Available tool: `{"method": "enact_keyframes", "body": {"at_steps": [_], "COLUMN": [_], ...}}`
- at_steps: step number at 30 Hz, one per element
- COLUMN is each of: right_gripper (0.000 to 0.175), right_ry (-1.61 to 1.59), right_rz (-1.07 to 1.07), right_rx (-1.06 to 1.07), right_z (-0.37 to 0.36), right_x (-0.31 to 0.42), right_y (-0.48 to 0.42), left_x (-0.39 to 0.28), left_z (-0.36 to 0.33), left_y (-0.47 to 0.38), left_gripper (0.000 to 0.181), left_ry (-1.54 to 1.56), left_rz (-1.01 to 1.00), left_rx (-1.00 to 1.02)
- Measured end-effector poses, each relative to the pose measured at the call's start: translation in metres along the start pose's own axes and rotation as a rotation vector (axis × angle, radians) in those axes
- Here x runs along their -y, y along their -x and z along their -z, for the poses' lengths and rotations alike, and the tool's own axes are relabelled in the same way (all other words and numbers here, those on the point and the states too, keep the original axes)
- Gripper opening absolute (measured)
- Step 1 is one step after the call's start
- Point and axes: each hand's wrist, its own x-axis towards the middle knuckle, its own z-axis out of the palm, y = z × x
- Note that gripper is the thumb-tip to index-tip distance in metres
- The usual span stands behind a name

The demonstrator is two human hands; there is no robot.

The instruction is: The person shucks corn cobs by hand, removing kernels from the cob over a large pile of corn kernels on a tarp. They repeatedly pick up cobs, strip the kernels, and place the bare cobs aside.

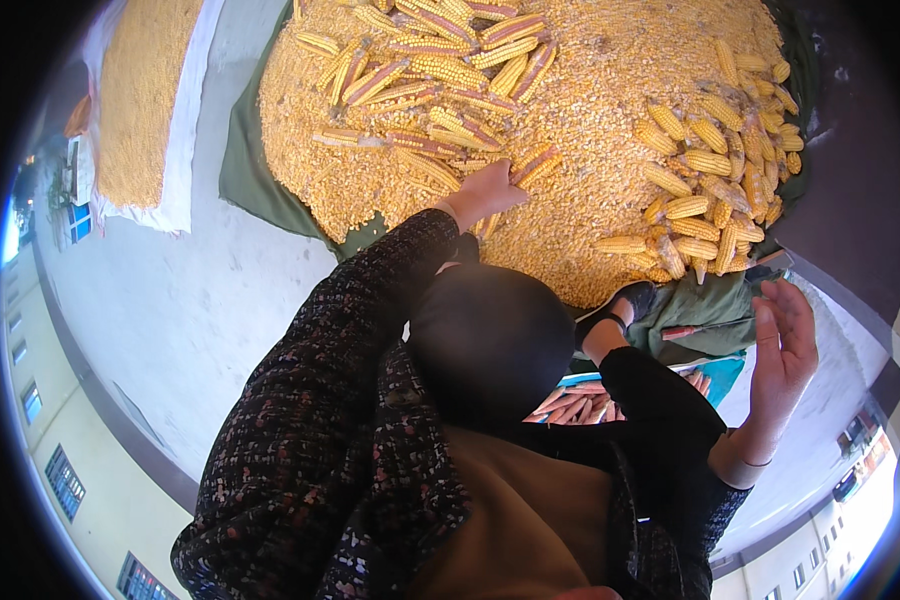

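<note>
My left hand (pixel 487 193) reaches down into corn cobs with kernel rows partly stripped (pixel 450 71), which lie on a bed of loose kernels (pixel 592 112). Its thumb and fingers close around the near end of one partly stripped corn cob (pixel 538 165); the fingertips are partly hidden. Off to the right, my right hand (pixel 784 345) is raised beside the green tarp, palm turned inward, fingers apart and empty. Near it, a heap of mostly full corn cobs (pixel 709 169) rests on the kernels. A thin tool with a red handle (pixel 679 332) lies on green cloth (pixel 720 300).
My bent knee (pixel 495 337) stands between my arms, and my shoe (pixel 637 300) touches the kernel bed's near edge. Reddish bare cobs (pixel 585 401) lie in a blue-edged container below. Green tarp (pixel 251 150) borders the kernels. At far left, more kernels (pixel 142 97) cover a white sheet (pixel 184 150).
</note>
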Motion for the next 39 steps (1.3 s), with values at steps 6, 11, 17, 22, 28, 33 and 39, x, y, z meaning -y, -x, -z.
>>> {"method": "enact_keyframes", "body": {"at_steps": [6,11,17,22,28,33,39], "right_gripper": [0.027,0.036,0.070,0.051,0.040,0.041,0.037], "right_ry": [-0.038,-0.400,-1.330,-0.867,-1.282,-1.286,-1.246], "right_rz": [0.071,0.067,-0.323,0.177,-0.155,-0.151,-0.072], "right_rx": [0.048,0.030,0.059,-0.120,0.056,-0.008,0.008], "right_z": [-0.002,-0.026,-0.051,-0.057,-0.054,-0.052,-0.058], "right_x": [0.013,0.028,0.032,0.024,0.019,0.046,0.011], "right_y": [-0.007,-0.029,-0.080,-0.044,-0.078,-0.035,-0.086], "left_x": [-0.062,-0.163,-0.261,-0.269,-0.270,-0.273,-0.280], "left_z": [0.058,0.141,0.129,0.061,0.059,0.044,0.051], "left_y": [0.019,0.083,0.169,0.181,0.232,0.248,0.262], "left_gripper": [0.038,0.055,0.049,0.048,0.054,0.052,0.041], "left_ry": [0.653,0.070,-0.314,-0.370,-0.033,0.063,0.204], "left_rz": [-0.186,-0.412,-0.739,-1.032,-0.555,-0.457,-0.461], "left_rx": [0.146,-0.122,-0.246,-0.720,-0.336,-0.316,-0.250]}}
